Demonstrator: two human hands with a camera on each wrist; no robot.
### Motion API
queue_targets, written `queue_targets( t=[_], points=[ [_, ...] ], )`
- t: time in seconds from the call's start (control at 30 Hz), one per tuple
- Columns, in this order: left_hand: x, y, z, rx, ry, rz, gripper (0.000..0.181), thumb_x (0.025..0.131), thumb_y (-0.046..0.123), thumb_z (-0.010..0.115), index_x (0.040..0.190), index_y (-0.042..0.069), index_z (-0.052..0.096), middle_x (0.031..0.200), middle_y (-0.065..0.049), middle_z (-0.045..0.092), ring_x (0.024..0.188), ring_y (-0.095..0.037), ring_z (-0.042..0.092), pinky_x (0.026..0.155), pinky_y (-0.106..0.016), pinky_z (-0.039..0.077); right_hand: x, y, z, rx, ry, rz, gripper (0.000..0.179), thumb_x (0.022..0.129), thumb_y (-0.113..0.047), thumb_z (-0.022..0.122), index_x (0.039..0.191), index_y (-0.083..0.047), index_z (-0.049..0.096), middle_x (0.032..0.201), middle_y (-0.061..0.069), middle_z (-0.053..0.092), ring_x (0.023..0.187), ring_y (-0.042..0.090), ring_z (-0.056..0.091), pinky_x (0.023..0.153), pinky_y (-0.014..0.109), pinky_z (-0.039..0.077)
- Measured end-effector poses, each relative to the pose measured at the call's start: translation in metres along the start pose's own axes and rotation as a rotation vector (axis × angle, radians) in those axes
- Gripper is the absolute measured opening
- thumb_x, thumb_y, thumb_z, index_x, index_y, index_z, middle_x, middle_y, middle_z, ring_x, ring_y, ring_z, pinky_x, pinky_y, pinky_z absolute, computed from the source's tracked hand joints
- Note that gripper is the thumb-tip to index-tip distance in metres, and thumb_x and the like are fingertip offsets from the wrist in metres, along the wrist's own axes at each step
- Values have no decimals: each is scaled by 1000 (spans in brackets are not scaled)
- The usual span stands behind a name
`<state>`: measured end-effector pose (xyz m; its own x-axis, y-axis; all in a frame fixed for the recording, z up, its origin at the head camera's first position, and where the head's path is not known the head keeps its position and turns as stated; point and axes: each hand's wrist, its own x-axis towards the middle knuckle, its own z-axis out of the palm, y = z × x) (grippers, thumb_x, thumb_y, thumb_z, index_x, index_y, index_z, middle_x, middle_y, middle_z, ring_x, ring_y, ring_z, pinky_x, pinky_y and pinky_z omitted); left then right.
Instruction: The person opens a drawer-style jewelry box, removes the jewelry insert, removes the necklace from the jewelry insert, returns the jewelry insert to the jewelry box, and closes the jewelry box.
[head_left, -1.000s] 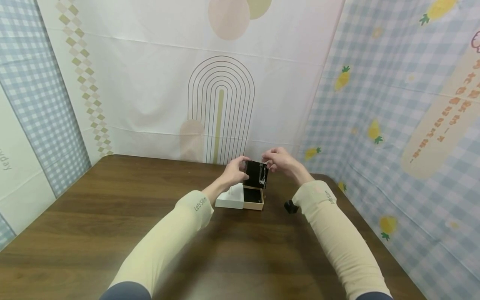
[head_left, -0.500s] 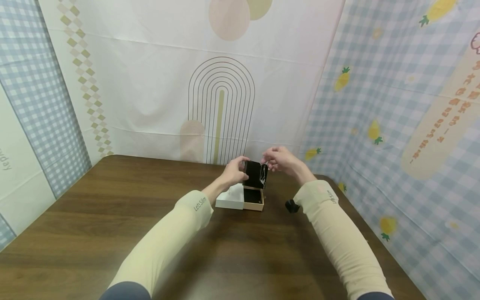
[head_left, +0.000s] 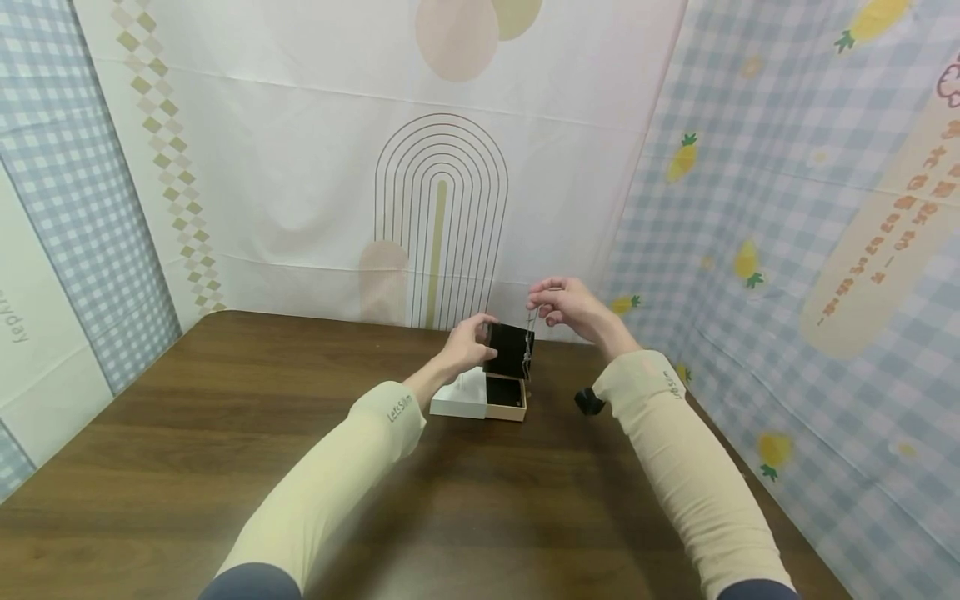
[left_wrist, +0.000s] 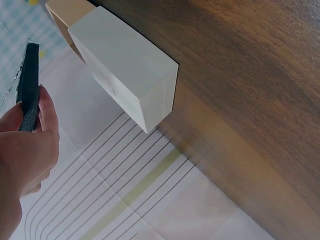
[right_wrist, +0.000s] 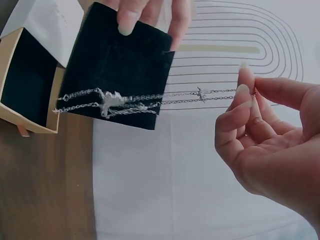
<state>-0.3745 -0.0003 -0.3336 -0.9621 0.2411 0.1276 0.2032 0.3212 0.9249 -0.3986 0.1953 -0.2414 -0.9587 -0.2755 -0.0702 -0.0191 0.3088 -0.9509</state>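
I'm watching left hand (head_left: 465, 342) pinching black pad (right_wrist: 120, 62) by its edge, near tan tray (head_left: 507, 413); right hand (right_wrist: 272, 137) pinching silver chain (right_wrist: 112, 101) by end, rest stretching across pad. Chain looking light, limp, slippery, easily kinking; I'm favouring its end over delicate links. Pad seeming light, stiff.

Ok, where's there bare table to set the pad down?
The table is bare left of the left sleeve, and in front of the box, between left and right sleeve. Crowded around the box: pad, chain, left hand, right hand.
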Motion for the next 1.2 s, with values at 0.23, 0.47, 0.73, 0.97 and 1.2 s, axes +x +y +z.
queue_targets(
  t=[0.23,0.47,0.73,0.97,1.2],
  points=[
    [0,-1,2,29,17,-4,58,83,-5,65,136,13,51,130,-21,53,116,-36,54,80,-36,58,-3,-7,-4,6,26,-25,8,98,-11,52,106,-8,55,82,-1,67,67,10,54,57,20,46],
    [1,-5,5,43,36,7,56,82,-6,65,134,13,53,129,-21,55,119,-35,54,81,-36,58,-7,-16,-9,24,52,-58,7,98,-11,52,104,-8,56,82,0,67,67,12,59,58,23,49],
    [0,-5,7,58,47,16,56,81,-6,67,132,12,55,127,-20,56,121,-33,52,86,-40,57,-11,-25,-14,50,89,-54,12,99,-11,52,109,-7,56,82,0,69,69,13,61,60,23,50],
    [-1,-6,9,78,50,15,56,81,-6,67,132,12,55,125,-20,58,119,-34,53,92,-43,54,-12,-30,-18,79,104,-64,14,98,-10,52,111,-5,55,80,-1,69,70,12,64,62,23,50],
    [0,-7,10,88,52,30,55,80,-7,67,132,10,55,118,-19,61,111,-33,57,84,-39,56,-14,-34,-23,98,114,-92,14,98,-9,53,111,-3,55,78,-1,69,70,11,65,62,22,51]
  ],
)
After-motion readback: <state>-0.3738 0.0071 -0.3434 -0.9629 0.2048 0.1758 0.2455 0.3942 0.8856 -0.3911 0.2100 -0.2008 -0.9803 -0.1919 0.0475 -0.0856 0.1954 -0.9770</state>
